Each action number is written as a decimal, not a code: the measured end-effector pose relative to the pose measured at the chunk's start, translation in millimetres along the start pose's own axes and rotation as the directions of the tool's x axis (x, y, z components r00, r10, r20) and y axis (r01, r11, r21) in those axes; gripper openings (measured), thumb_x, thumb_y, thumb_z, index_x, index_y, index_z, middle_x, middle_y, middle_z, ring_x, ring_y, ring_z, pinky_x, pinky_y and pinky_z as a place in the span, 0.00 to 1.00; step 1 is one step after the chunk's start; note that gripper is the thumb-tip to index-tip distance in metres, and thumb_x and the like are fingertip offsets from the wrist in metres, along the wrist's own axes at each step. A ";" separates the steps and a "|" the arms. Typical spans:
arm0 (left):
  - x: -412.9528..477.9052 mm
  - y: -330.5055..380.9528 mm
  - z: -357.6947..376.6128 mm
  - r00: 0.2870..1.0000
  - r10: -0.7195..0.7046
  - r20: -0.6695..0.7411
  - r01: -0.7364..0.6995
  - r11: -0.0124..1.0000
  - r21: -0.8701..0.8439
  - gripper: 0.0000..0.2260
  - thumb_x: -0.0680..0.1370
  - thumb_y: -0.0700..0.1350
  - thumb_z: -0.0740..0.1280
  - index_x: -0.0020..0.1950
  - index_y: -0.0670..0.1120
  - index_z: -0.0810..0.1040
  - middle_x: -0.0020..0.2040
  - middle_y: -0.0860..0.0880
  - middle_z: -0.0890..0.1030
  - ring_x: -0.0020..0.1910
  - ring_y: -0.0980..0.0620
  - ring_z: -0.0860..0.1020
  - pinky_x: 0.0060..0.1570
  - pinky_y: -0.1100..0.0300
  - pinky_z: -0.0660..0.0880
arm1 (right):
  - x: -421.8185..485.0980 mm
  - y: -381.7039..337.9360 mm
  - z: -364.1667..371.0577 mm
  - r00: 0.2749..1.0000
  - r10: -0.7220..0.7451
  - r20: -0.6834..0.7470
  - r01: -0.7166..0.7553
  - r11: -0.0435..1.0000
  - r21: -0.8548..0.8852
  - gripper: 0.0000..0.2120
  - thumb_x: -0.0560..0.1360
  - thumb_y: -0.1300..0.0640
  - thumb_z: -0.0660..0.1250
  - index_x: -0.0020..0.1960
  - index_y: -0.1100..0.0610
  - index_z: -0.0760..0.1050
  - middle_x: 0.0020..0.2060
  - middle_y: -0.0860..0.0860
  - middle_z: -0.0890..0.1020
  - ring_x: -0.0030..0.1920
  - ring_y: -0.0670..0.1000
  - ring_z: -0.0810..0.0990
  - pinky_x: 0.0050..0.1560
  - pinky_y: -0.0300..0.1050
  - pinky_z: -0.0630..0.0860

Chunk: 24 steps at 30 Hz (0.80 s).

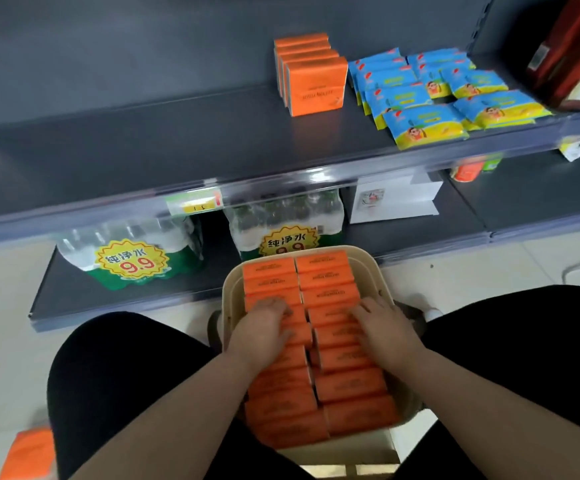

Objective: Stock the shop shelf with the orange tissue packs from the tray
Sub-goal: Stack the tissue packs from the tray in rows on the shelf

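Observation:
A beige tray (368, 263) sits between my knees, filled with two rows of orange tissue packs (330, 275) standing on edge. My left hand (264, 327) lies on the left row with its fingers curled over the top of a pack. Over on the right row, my right hand (387, 327) curls its fingers over a pack in the same way. On the dark grey shelf (177, 143) above, a short row of orange packs (316, 86) stands upright, next to the blue packets.
Blue and yellow wipe packets (420, 98) fill the shelf right of the orange row. Red packaging (579, 53) stands at the far right. Shrink-wrapped water bottles (129, 254) occupy the shelf below. A loose orange pack (29, 455) lies on the floor at lower left.

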<state>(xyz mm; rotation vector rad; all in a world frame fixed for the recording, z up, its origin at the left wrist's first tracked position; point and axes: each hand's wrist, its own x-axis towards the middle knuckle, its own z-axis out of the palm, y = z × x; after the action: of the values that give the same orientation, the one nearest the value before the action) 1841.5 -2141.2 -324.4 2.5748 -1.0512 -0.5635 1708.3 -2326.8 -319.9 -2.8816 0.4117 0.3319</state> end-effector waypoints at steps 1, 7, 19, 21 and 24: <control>-0.5 0.1 3.0 1.000 -0.002 -0.003 0.002 1.000 0.000 0.14 0.77 0.50 0.66 0.62 0.50 0.73 0.62 0.51 0.74 0.61 0.52 0.72 0.60 0.59 0.69 | -0.6 -0.1 2.3 1.000 0.008 0.020 -0.008 1.000 -0.004 0.14 0.79 0.55 0.55 0.64 0.52 0.69 0.61 0.51 0.72 0.63 0.55 0.68 0.64 0.50 0.64; -1.4 -8.4 4.9 0.995 -0.088 -0.047 0.087 0.996 -0.033 0.12 0.78 0.49 0.64 0.61 0.51 0.73 0.59 0.52 0.75 0.58 0.52 0.73 0.57 0.58 0.72 | 8.5 0.4 4.1 0.996 -0.016 0.093 0.027 0.992 -0.123 0.16 0.77 0.49 0.61 0.65 0.49 0.71 0.62 0.51 0.70 0.64 0.54 0.66 0.67 0.52 0.63; -1.2 -10.4 -2.7 0.999 -0.045 0.007 0.045 0.995 0.085 0.09 0.77 0.48 0.64 0.56 0.52 0.76 0.55 0.53 0.78 0.56 0.52 0.73 0.55 0.54 0.74 | 3.1 -12.5 -41.0 0.997 -0.043 -0.070 0.034 0.991 -0.127 0.15 0.76 0.45 0.57 0.58 0.51 0.68 0.55 0.48 0.76 0.56 0.51 0.74 0.58 0.49 0.65; -1.7 -8.2 -1.3 0.998 -0.029 0.053 0.019 0.982 0.189 0.08 0.77 0.49 0.63 0.55 0.52 0.76 0.54 0.52 0.77 0.56 0.51 0.73 0.55 0.52 0.74 | 1.1 -12.5 -47.0 0.989 -0.033 -0.143 0.024 0.998 -0.065 0.14 0.75 0.44 0.58 0.57 0.51 0.67 0.52 0.47 0.77 0.53 0.51 0.76 0.55 0.48 0.66; -2.5 -3.5 0.1 0.997 -0.021 0.079 -0.006 0.944 0.329 0.09 0.78 0.49 0.61 0.57 0.51 0.75 0.55 0.51 0.76 0.57 0.49 0.72 0.55 0.52 0.73 | 0.4 -10.9 -40.4 0.989 -0.016 -0.149 0.016 1.000 -0.004 0.16 0.76 0.48 0.59 0.62 0.50 0.65 0.56 0.48 0.77 0.55 0.51 0.75 0.57 0.48 0.67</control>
<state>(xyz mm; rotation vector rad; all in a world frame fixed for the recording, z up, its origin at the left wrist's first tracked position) 1841.9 -2137.0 -325.4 2.8637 -1.2578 -0.5381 1719.6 -2326.3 -279.6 -2.9213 0.4125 0.1151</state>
